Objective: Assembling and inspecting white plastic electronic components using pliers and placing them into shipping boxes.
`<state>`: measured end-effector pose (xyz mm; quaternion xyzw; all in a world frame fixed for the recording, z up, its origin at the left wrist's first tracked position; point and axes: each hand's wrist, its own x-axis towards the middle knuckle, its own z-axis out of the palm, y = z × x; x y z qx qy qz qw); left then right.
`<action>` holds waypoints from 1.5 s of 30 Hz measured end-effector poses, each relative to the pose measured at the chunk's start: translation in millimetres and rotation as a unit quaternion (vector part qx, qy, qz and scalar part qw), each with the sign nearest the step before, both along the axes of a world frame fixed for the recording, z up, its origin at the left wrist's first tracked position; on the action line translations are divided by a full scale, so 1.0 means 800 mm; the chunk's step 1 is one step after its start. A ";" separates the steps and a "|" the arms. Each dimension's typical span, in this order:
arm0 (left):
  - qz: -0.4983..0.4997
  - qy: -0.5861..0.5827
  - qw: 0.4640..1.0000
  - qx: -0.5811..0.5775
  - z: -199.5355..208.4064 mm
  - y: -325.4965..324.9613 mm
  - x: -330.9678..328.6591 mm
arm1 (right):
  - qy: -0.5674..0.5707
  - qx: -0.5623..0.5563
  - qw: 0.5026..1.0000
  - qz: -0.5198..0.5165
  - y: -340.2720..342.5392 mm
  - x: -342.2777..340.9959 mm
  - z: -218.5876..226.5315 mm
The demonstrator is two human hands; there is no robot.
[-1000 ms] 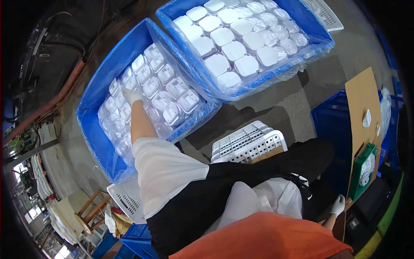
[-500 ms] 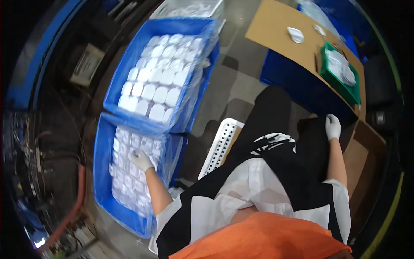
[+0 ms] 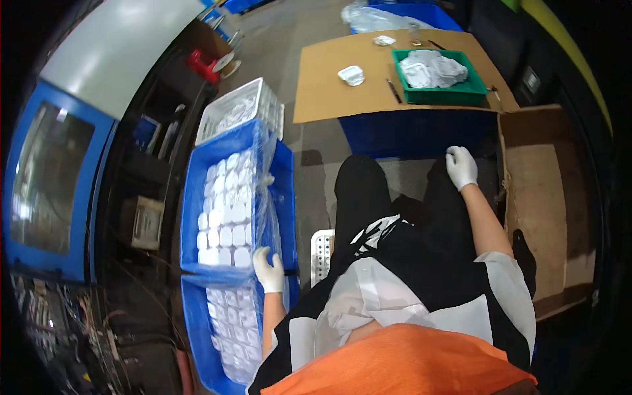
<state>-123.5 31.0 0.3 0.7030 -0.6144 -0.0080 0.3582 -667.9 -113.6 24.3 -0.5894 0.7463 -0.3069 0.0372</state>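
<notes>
My left hand (image 3: 268, 270), in a white glove, is raised beside the inner edge of two blue bins, near where they meet. Its fingers are apart and nothing shows in them. The far blue bin (image 3: 287, 178) is lined with clear plastic and holds rows of white rounded-square pieces (image 3: 227, 217). Similar pieces (image 3: 234, 322) fill the near blue bin (image 3: 189, 329). On my right knee rests my right hand (image 3: 462, 168), also gloved in white, with loosely bent fingers and nothing seen in it.
Ahead stands a cardboard-topped table (image 3: 322, 85) with a green tray (image 3: 441, 97) of white items, a white piece (image 3: 351, 76) and a dark pen-like tool (image 3: 394, 91). At right is an open carton (image 3: 536, 217); a white crate (image 3: 230, 115) stands beyond the bins. A perforated white stool (image 3: 321, 253) is beside my leg.
The view has swung, bringing the table to the front. My left hand has moved from over the near bin's pieces to the bins' inner edge. My right hand stays at my knee.
</notes>
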 end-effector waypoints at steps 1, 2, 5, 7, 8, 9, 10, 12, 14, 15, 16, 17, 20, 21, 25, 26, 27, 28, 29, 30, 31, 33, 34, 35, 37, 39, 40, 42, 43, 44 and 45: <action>-0.043 -0.007 0.999 0.023 -0.003 -0.005 -0.007 | -0.003 -0.012 1.000 0.000 0.000 0.001 -0.002; -0.091 -0.038 0.994 0.043 -0.004 -0.011 -0.017 | -0.001 -0.014 1.000 0.000 0.000 0.000 -0.002; -0.250 -0.084 0.958 0.116 -0.010 -0.032 -0.050 | 0.019 -0.013 1.000 -0.017 0.007 -0.002 0.004; -0.344 -0.109 0.898 0.250 -0.019 -0.046 -0.069 | 0.046 -0.005 0.998 -0.042 0.019 -0.004 0.010; -0.358 -0.106 0.879 0.298 -0.030 -0.052 -0.073 | 0.056 -0.016 0.997 -0.047 0.028 -0.005 0.017; -0.369 -0.107 0.856 0.345 -0.053 -0.059 -0.067 | 0.065 -0.026 0.996 -0.053 0.036 -0.005 0.024; -0.370 -0.151 0.836 0.376 -0.127 -0.066 -0.014 | 0.075 -0.054 0.995 -0.034 0.031 0.007 0.037; -0.455 -0.183 0.778 0.394 -0.126 -0.115 -0.056 | 0.096 0.002 0.993 -0.069 0.052 -0.005 0.042; -0.507 -0.218 0.731 0.400 -0.131 -0.153 -0.078 | 0.108 0.039 0.991 -0.071 0.066 0.003 0.043; -0.527 -0.233 0.710 0.404 -0.134 -0.167 -0.087 | 0.118 0.079 0.989 -0.044 0.075 0.005 0.040; -0.545 -0.244 0.692 0.405 -0.134 -0.178 -0.102 | 0.140 0.046 0.989 0.003 0.092 0.004 0.030; -0.552 -0.253 0.683 0.407 -0.132 -0.186 -0.109 | 0.132 0.066 0.987 0.070 0.111 0.000 0.035; -0.561 -0.272 0.664 0.414 -0.133 -0.197 -0.125 | -0.033 0.139 0.990 0.011 0.171 -0.041 0.054; -0.558 -0.278 0.660 0.418 -0.131 -0.196 -0.123 | -0.051 0.155 0.987 -0.019 0.189 -0.072 0.054; -0.541 -0.289 0.663 0.429 -0.113 -0.196 -0.117 | -0.011 0.250 0.942 -0.222 0.277 -0.190 0.032; -0.535 -0.290 0.667 0.430 -0.109 -0.196 -0.118 | -0.002 0.385 0.884 -0.265 0.286 -0.215 0.028; -0.529 -0.289 0.671 0.432 -0.105 -0.195 -0.116 | -0.001 0.434 0.853 -0.289 0.299 -0.234 0.019; -0.526 -0.287 0.674 0.431 -0.103 -0.195 -0.121 | -0.024 0.528 0.799 -0.287 0.314 -0.260 -0.005; -0.524 -0.282 0.679 0.430 -0.102 -0.193 -0.129 | 0.002 0.543 0.785 -0.297 0.336 -0.280 -0.043; -0.512 -0.278 0.689 0.431 -0.099 -0.191 -0.127 | 0.001 0.606 0.758 -0.242 0.337 -0.279 -0.051; -0.497 -0.273 0.701 0.433 -0.094 -0.187 -0.121 | 0.094 0.533 0.794 -0.277 0.335 -0.251 -0.056; -0.480 -0.261 0.716 0.434 -0.086 -0.177 -0.123 | 0.092 0.540 0.789 -0.279 0.345 -0.265 -0.078; -0.469 -0.256 0.725 0.435 -0.081 -0.173 -0.122 | 0.055 0.560 0.790 -0.244 0.344 -0.280 -0.077; -0.457 -0.250 0.733 0.438 -0.074 -0.168 -0.118 | 0.018 0.579 0.788 -0.207 0.340 -0.295 -0.073; -0.438 -0.239 0.745 0.442 -0.062 -0.160 -0.110 | -0.009 0.575 0.791 -0.211 0.354 -0.319 -0.085; -0.413 -0.229 0.760 0.446 -0.046 -0.154 -0.099 | -0.002 0.482 0.851 -0.207 0.354 -0.314 -0.084; -0.401 -0.226 0.767 0.447 -0.037 -0.154 -0.094 | 0.003 0.482 0.853 -0.200 0.355 -0.311 -0.079; -0.394 -0.217 0.784 0.428 0.015 -0.159 -0.101 | -0.084 0.362 0.897 -0.240 0.364 -0.306 -0.052; -0.407 -0.212 0.786 0.414 0.047 -0.170 -0.118 | -0.083 0.362 0.895 -0.248 0.377 -0.306 -0.034; -0.384 -0.255 0.801 0.382 0.061 -0.181 -0.119 | -0.082 0.291 0.920 -0.252 0.382 -0.305 -0.011; -0.359 -0.298 0.814 0.346 0.076 -0.197 -0.124 | -0.081 0.216 0.939 -0.255 0.378 -0.300 0.010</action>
